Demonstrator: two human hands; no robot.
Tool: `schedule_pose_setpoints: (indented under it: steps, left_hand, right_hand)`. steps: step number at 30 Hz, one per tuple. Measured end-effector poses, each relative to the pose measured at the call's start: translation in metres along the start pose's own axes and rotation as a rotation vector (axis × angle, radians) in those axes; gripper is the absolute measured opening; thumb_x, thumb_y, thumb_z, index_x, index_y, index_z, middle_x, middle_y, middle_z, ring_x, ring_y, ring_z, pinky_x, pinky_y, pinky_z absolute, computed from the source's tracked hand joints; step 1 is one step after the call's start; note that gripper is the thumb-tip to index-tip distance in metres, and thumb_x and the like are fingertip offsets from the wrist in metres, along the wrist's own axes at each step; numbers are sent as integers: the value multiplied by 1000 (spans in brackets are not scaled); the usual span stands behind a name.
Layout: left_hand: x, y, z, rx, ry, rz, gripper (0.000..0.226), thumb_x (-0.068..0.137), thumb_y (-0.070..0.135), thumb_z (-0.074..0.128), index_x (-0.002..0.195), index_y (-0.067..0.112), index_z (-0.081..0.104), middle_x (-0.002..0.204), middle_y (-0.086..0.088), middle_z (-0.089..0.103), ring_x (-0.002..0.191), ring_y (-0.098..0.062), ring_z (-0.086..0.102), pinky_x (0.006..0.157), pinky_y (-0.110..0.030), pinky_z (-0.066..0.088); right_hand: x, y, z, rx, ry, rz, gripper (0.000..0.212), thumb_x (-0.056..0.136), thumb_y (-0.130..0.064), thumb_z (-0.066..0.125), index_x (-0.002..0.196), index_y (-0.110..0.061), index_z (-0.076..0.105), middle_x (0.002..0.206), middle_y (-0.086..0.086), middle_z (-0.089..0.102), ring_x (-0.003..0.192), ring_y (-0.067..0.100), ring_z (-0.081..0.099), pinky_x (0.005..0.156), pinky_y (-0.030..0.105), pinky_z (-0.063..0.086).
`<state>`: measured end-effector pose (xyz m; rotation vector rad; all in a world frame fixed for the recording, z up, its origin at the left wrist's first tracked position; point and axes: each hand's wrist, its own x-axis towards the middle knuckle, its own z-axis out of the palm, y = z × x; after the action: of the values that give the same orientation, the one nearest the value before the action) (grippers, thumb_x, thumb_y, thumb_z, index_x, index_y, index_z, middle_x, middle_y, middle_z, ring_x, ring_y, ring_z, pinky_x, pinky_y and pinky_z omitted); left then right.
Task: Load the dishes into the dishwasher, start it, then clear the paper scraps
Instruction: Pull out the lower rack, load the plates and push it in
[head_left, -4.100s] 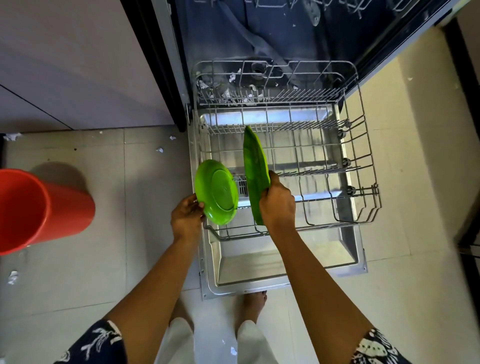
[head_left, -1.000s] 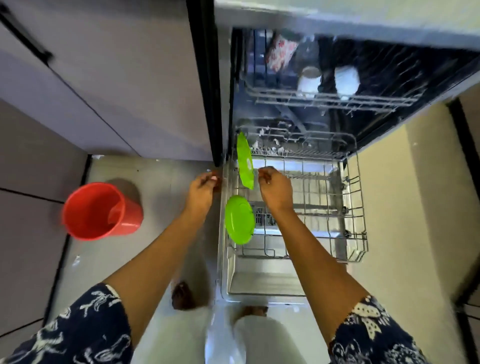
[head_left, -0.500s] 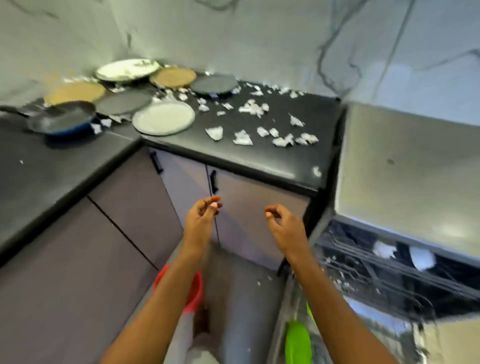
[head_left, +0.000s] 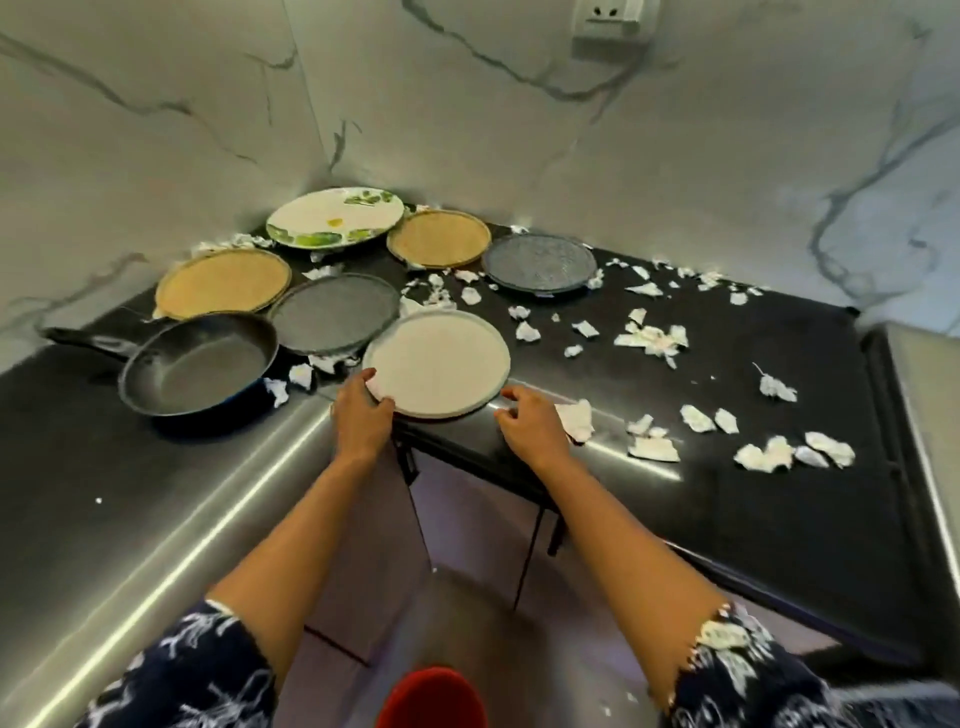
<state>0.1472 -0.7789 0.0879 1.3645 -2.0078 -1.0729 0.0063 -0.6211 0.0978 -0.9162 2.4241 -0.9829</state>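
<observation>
Six plates and one pan sit on the counter (head_left: 727, 499). The white plate (head_left: 436, 364) is nearest the edge, and I will tell the rest from it. Just behind it to the left is a grey plate (head_left: 335, 314), and further back on that side a tan plate (head_left: 223, 283). Far behind it in the corner is a plate with green leaves (head_left: 335, 215), with a second tan plate (head_left: 439, 239) and a second grey plate (head_left: 539, 262) behind it to the right. The black pan (head_left: 200, 371) is left of the white plate. Many white paper scraps (head_left: 652, 338), too many to count, lie mostly to its right. The left hand (head_left: 363, 410) grips the near left rim of the white plate, thumb on top. The right hand (head_left: 532, 423) is just beside the near right rim with bent fingers and holds nothing; I cannot tell if it touches. Half a second ago both hands were up in the air in front of the cupboards, holding nothing. The counter is black and shiny and turns a corner. The wall (head_left: 519, 130) is white stone with grey lines and has a socket (head_left: 615, 21) high up. Below the white plate are cupboard doors (head_left: 467, 519), and a red bucket (head_left: 431, 696) stands on the floor.
</observation>
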Motion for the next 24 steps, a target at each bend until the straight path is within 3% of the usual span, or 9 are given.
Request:
schedule_pose_setpoints:
  steps: [5,9,13,15,17,20,22,24]
  left_hand:
    - [38,-9,13,37,-39,-118,59,86,24,63,140,21,39,137,-12,52,127,-34,45,104,-49,39]
    - [48,-12,22,-166,-22,-219,55,87,23,59,137,27,39,136,-9,51,127,-32,43,104,-51,39]
    - [54,-1,21,-410,30,-328,47,90,7,58,135,12,45,123,-2,54,118,-26,51,97,-37,44]
    - [58,4,19,-441,60,-342,49,90,3,58,137,5,43,124,-8,55,117,-28,53,90,-34,43]
    - [62,9,17,-450,90,-334,56,89,2,59,141,2,39,129,-13,55,116,-28,53,88,-33,42]
    - [69,17,15,-513,95,-330,57,86,1,64,139,1,43,121,-15,58,104,-26,57,86,-33,46]
    - [73,23,14,-613,72,-352,54,84,1,66,135,1,48,110,-13,62,96,-25,59,86,-37,50]
    - [74,33,14,-742,6,-379,40,85,-3,63,124,1,55,94,-8,63,85,-25,61,76,-34,55]
  right_hand:
    - [57,-13,10,80,-7,193,51,90,-17,51,138,-10,36,135,16,50,121,33,48,92,35,40]
    - [80,-13,14,284,85,324,49,88,-14,52,135,-11,40,130,12,54,116,31,51,89,34,43]
    - [96,-7,13,487,234,460,54,84,-13,59,135,-12,43,126,9,57,111,29,55,90,36,47]
    - [104,-3,12,515,254,518,53,80,-15,64,131,-13,50,123,12,59,106,33,59,89,42,51]
    - [113,1,9,559,223,527,37,78,-8,66,115,-9,62,106,16,65,94,35,63,82,44,54]
    - [118,6,-3,798,102,514,20,80,6,59,98,1,65,76,12,63,68,24,61,62,34,54]
    - [121,9,-13,909,67,494,23,81,8,58,100,-4,61,82,10,63,67,19,59,55,27,54]
    - [125,9,-25,942,48,454,29,81,8,58,107,-5,59,91,11,63,72,20,59,60,28,53]
